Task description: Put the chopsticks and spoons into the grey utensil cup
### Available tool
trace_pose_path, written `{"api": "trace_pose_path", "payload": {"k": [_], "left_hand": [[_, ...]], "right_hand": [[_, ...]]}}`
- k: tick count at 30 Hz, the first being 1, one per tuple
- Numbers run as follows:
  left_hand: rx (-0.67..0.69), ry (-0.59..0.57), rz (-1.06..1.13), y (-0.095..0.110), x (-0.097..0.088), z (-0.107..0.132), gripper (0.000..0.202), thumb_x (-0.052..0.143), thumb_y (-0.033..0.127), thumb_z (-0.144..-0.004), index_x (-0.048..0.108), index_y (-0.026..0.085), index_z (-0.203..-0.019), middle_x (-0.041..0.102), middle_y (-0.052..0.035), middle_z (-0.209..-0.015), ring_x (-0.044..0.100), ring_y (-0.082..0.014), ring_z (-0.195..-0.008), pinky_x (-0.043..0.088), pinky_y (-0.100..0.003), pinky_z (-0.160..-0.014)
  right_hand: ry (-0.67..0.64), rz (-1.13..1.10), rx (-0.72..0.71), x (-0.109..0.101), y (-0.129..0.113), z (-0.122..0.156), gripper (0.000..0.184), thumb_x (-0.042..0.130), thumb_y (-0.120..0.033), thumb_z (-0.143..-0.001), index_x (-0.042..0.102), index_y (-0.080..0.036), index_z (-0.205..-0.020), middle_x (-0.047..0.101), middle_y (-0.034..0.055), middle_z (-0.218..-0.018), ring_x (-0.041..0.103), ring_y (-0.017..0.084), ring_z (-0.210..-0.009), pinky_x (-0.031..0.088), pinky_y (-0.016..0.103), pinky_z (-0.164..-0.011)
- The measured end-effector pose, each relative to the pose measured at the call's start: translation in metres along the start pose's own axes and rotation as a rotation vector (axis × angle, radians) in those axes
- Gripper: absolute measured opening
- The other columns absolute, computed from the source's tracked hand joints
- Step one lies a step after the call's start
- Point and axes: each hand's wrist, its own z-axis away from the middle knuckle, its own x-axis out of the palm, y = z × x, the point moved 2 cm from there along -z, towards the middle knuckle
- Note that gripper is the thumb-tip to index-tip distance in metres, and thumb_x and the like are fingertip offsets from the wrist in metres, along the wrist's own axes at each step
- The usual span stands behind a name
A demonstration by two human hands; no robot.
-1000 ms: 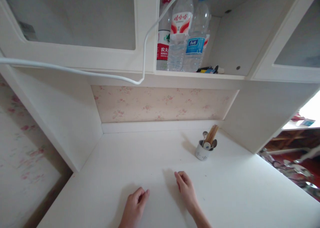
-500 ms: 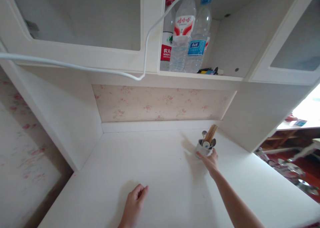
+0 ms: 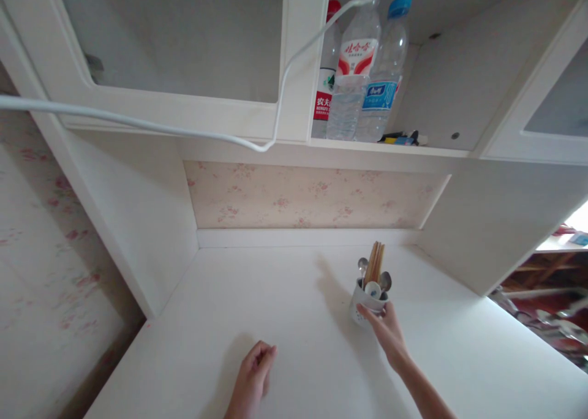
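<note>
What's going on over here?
A person's right hand grips a white utensil holder with wooden chopsticks and metal spoons in it; whether it is off the white tabletop is hard to tell. The left hand is loosely closed, holding nothing visible. Plastic water bottles stand on the shelf above.

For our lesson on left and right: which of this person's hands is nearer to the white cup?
Right. The right hand grips the cup from its near side; the left hand is apart from it, loosely curled, to its left and nearer the viewer.
</note>
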Motion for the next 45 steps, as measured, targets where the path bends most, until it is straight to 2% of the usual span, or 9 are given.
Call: {"api": "trace_pose_path", "payload": {"k": [3, 6, 13, 18, 24, 32, 38, 41, 45], "left_hand": [[-0.022, -0.022, 0.342, 0.013, 0.005, -0.003, 0.037, 0.066, 0.054, -0.076, 0.054, 0.020, -0.083, 0.047, 0.0069, -0.062, 0.039, -0.0058, -0.047, 0.031, -0.019, -0.044], [-0.063, -0.080, 0.641, 0.036, 0.016, -0.004, 0.039, 0.066, 0.046, -0.080, 0.057, 0.024, -0.111, 0.062, -0.0024, -0.099, 0.062, -0.0146, -0.079, 0.049, -0.027, -0.066], [-0.192, -0.072, 0.951, 0.063, 0.030, -0.007, 0.051, 0.058, 0.053, -0.085, 0.047, 0.038, -0.133, 0.055, -0.0051, -0.135, 0.059, -0.0293, -0.115, 0.052, -0.043, -0.085], [-0.223, -0.076, 1.014, 0.059, 0.020, -0.008, 0.054, 0.059, 0.053, -0.084, 0.046, 0.036, -0.133, 0.049, -0.0081, -0.141, 0.053, -0.0335, -0.123, 0.051, -0.052, -0.088], [-0.243, -0.003, 1.073, 0.052, 0.007, -0.010, 0.044, 0.061, 0.052, -0.083, 0.055, 0.028, -0.119, 0.057, -0.0108, -0.132, 0.057, -0.0338, -0.119, 0.051, -0.054, -0.089], [-0.357, 0.200, 1.015, 0.042, 0.002, -0.021, 0.027, 0.066, 0.043, -0.082, 0.059, 0.022, -0.098, 0.069, -0.0027, -0.087, 0.068, -0.0174, -0.066, 0.055, -0.036, -0.067], [-0.375, 0.076, 0.994, 0.049, 0.009, -0.017, 0.036, 0.065, 0.047, -0.082, 0.055, 0.028, -0.111, 0.066, -0.0069, -0.114, 0.068, -0.0282, -0.100, 0.055, -0.044, -0.077], [-0.406, 0.047, 0.967, 0.052, 0.009, -0.014, 0.037, 0.064, 0.048, -0.082, 0.058, 0.020, -0.105, 0.070, -0.0073, -0.099, 0.071, -0.0236, -0.081, 0.055, -0.036, -0.067], [-0.434, -0.133, 0.978, 0.050, 0.008, -0.017, 0.034, 0.061, 0.049, -0.084, 0.059, 0.016, -0.091, 0.061, 0.0003, -0.063, 0.059, -0.0121, -0.049, 0.047, -0.024, -0.049]], "right_hand": [[-0.339, -0.107, 0.123, 0.018, -0.004, 0.062, 0.058, 0.079, -0.044, -0.062, 0.060, -0.019, -0.110, 0.071, 0.0092, -0.103, 0.064, 0.028, -0.095, 0.048, 0.038, -0.083], [-0.566, -0.163, 0.220, 0.037, -0.004, 0.121, 0.060, 0.081, -0.047, -0.061, 0.061, -0.019, -0.110, 0.071, 0.0076, -0.098, 0.063, 0.027, -0.092, 0.047, 0.037, -0.082], [-0.968, -0.272, 0.410, 0.082, 0.015, 0.182, 0.072, 0.081, -0.057, -0.052, 0.060, -0.019, -0.109, 0.069, 0.0032, -0.086, 0.062, 0.022, -0.077, 0.044, 0.028, -0.067], [-1.074, -0.300, 0.386, 0.095, -0.003, 0.185, 0.063, 0.078, -0.057, -0.059, 0.065, -0.015, -0.104, 0.067, 0.0035, -0.083, 0.061, 0.020, -0.077, 0.043, 0.028, -0.068], [-1.004, -0.432, 0.655, 0.102, -0.017, 0.190, 0.060, 0.076, -0.058, -0.064, 0.065, -0.011, -0.099, 0.069, 0.0073, -0.077, 0.064, 0.021, -0.072, 0.046, 0.030, -0.069], [-1.045, -0.574, 0.811, 0.105, -0.036, 0.195, 0.055, 0.064, -0.060, -0.074, 0.066, -0.011, -0.101, 0.072, 0.0082, -0.081, 0.066, 0.020, -0.074, 0.046, 0.028, -0.071], [-1.009, -0.492, 0.885, 0.106, -0.044, 0.196, 0.059, 0.060, -0.067, -0.073, 0.066, -0.013, -0.095, 0.070, 0.0080, -0.080, 0.065, 0.021, -0.076, 0.047, 0.032, -0.075], [-1.042, -0.533, 0.882, 0.107, -0.045, 0.198, 0.059, 0.060, -0.067, -0.072, 0.066, -0.013, -0.095, 0.070, 0.0074, -0.079, 0.065, 0.021, -0.073, 0.046, 0.030, -0.072], [-1.153, -0.600, 0.848, 0.107, -0.038, 0.202, 0.061, 0.062, -0.066, -0.071, 0.067, -0.011, -0.097, 0.070, 0.0081, -0.079, 0.064, 0.018, -0.073, 0.045, 0.026, -0.070]]}}
